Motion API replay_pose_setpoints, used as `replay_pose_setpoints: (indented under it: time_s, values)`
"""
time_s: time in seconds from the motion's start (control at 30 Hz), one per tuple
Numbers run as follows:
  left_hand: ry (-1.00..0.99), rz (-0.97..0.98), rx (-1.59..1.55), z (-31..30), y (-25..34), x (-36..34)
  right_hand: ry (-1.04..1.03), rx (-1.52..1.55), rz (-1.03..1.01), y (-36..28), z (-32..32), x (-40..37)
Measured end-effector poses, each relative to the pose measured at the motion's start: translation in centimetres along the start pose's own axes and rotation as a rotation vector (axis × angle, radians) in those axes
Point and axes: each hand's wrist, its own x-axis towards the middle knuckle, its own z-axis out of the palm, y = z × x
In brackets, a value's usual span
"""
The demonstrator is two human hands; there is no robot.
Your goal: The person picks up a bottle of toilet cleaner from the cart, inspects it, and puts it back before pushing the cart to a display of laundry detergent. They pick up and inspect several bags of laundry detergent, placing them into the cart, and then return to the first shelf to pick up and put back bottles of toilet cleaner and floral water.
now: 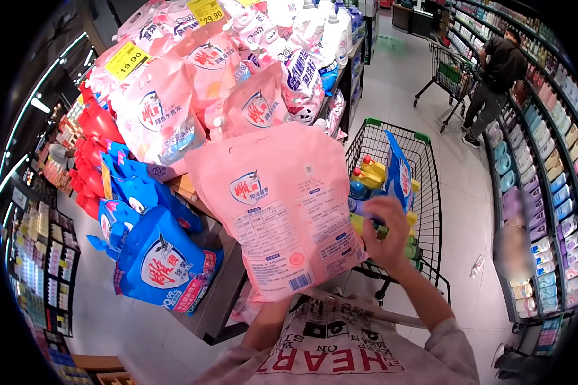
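My right hand [385,226] grips the pink bag [273,205], label facing me to read; my left hand hides behind it, I cannot tell; cart [433,205] just past my right hand.

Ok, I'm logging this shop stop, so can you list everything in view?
pouch: one, pink, centre, held up
pouch pile: many, pink, top left
blue bags: several, blue, lower left
red packs: several, red, far left
price tags: two, yellow, on the pile
cart: one, black wire, right of pouch, holding goods
shopper: one, dark clothes, top right
second cart: one, black, beside shopper
aisle bottles: many, pastel, far right
tote: one, white, red lettering, bottom
right hand: grips pouch's right edge
left forearm: runs under pouch, hand hidden
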Motion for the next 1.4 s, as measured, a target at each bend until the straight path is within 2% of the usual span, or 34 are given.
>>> replay_pose_setpoints:
  time_s: [0.1, 0.17, 0.23, 0.37, 0.43, 0.57, 0.77, 0.93, 1.07, 1.13, 1.17, 1.23, 1.4]
  values:
    - [-0.020, -0.011, 0.008, 0.8, -0.5, 0.6, -0.176, 0.003, 0.019, 0.1, -1.1, 7.1]
    - [-0.036, -0.013, 0.010, 1.4, -0.7, 0.9, -0.372, 0.070, 0.179, 0.3, -0.7, 11.2]
    - [-0.046, -0.020, 0.025, 1.4, -1.1, 0.6, -0.524, 0.064, 0.131, 0.9, 0.2, 14.0]
    - [-0.066, -0.030, 0.040, 1.5, -1.5, 0.2, -0.615, -0.036, 0.054, 2.1, 3.1, 17.0]
    - [-0.070, -0.033, 0.045, 1.4, -1.3, 0.0, -0.931, -0.144, 0.110, 2.1, 4.2, 18.4]
    - [-0.075, -0.032, 0.063, 1.0, -0.8, -0.4, -0.996, -0.169, 0.025, 3.5, 6.6, 19.4]
    - [-0.074, -0.034, 0.069, 0.8, -0.7, -0.7, -1.048, -0.142, 0.138, 3.5, 8.1, 21.5]
    - [-0.086, -0.043, 0.095, 0.6, -0.8, -1.1, -1.323, -0.003, 0.163, 2.5, 7.5, 21.9]
    - [-0.094, -0.039, 0.112, 0.6, -1.1, -1.2, -1.364, 0.102, 0.198, 2.9, 6.9, 21.5]
    - [-0.102, -0.036, 0.119, 0.6, -1.2, -1.3, -1.235, 0.264, 0.100, 3.0, 6.6, 21.0]
    - [-0.106, -0.035, 0.123, 0.7, -1.2, -1.4, -1.226, 0.260, 0.103, 3.1, 6.3, 21.0]
    - [-0.115, -0.030, 0.136, 0.7, -1.3, -1.5, -1.144, 0.193, -0.063, 1.6, 4.7, 21.7]
    - [-0.128, -0.006, 0.163, 0.4, -1.0, -2.3, -1.073, 0.156, 0.075, -3.6, 0.6, 23.6]
